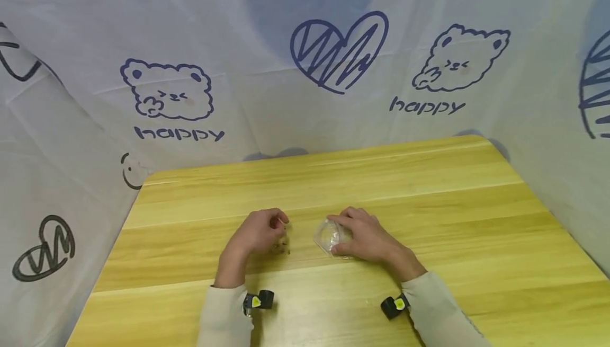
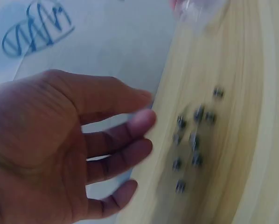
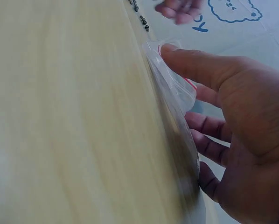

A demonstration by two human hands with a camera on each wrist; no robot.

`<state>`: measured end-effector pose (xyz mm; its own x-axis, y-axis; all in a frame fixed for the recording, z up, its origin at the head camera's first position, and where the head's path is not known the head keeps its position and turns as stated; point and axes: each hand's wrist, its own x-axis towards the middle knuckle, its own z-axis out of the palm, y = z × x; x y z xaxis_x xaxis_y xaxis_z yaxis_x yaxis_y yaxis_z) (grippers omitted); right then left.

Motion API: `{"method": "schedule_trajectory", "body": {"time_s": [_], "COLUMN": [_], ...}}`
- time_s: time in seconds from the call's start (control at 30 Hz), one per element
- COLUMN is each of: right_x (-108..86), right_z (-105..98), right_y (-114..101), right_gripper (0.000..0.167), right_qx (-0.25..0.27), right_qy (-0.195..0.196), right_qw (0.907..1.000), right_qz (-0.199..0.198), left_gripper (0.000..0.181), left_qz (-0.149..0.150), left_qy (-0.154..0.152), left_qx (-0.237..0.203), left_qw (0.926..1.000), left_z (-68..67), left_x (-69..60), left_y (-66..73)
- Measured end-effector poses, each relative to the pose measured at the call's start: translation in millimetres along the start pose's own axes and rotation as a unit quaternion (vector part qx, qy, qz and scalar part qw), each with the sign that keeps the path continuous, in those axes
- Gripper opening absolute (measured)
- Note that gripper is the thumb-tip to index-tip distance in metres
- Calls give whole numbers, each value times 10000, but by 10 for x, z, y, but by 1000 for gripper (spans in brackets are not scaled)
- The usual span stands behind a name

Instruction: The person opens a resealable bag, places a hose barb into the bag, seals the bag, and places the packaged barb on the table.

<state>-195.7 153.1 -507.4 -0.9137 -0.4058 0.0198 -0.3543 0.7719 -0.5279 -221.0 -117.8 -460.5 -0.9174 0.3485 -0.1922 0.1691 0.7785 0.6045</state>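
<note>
My left hand hovers above a loose cluster of several small dark metallic beads or nuts, whose exact kind is too blurred to tell. Its thumb and fingers are loosely bent, the thumb tip close to the index fingertip, and nothing shows between them. To the right, my right hand holds a clear plastic zip bag with a red line along its seal. The thumb lies on the bag near the seal and the other fingers are behind it. What the bag contains cannot be made out.
The work lies on a yellow wood-grain table. A white cloth printed with hearts and bears hangs behind it and at both sides. A black wrist camera sits at the left cuff, and another camera at the right.
</note>
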Motion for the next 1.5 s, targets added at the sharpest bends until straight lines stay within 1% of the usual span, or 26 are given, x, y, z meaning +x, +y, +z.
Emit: {"method": "schedule_trajectory", "body": {"time_s": [0.03,0.1,0.17,0.27,0.43,0.53,0.67,0.8,0.87,0.93,1.03,1.17,1.27,1.37,1.5], "right_x": [0,-5,-8,-6,2,14,31,39,40,43,45,41,36,32,32], "right_z": [-1,-6,-8,-4,19,42,58,55,53,50,45,44,44,43,37], "right_y": [2,6,11,18,16,8,-21,-46,-49,-49,-45,-38,-37,-38,-41], "right_gripper": [74,75,75,76,78,78,78,78,79,79,80,80,80,81,81], "right_qx": [2,0,-14,-33,-19,-62,-127,-186,-203,-211,-190,-152,-135,-128,-135], "right_qy": [11,19,35,0,-21,-47,-65,-57,-58,-53,-58,-60,-55,-61,-74], "right_qw": [10000,10000,10000,10000,10000,9999,9997,9994,9994,9993,9994,9994,9995,9995,9995], "right_qz": [18,51,49,56,43,85,209,274,283,289,299,291,287,287,278], "left_gripper": [18,19,20,20,19,17,11,5,5,5,8,12,13,14,14], "left_qz": [-20,-80,-120,-159,-215,-268,-352,-434,-488,-560,-628,-560,-507,-435,-180], "left_qy": [-55,-69,-6,138,226,425,699,797,779,688,527,341,269,309,393], "left_qx": [75,227,335,348,376,526,592,605,624,682,891,1332,1496,1314,672], "left_qw": [10000,9997,9994,9992,9988,9974,9952,9940,9938,9937,9926,9889,9871,9899,9968], "left_z": [-28,-67,-82,-62,39,103,159,179,179,181,181,190,202,210,191], "left_x": [-12,-25,-25,-6,32,46,62,75,80,86,89,81,77,82,95], "left_y": [-46,-121,-178,-222,-239,-247,-236,-219,-212,-208,-194,-168,-156,-164,-188]}}
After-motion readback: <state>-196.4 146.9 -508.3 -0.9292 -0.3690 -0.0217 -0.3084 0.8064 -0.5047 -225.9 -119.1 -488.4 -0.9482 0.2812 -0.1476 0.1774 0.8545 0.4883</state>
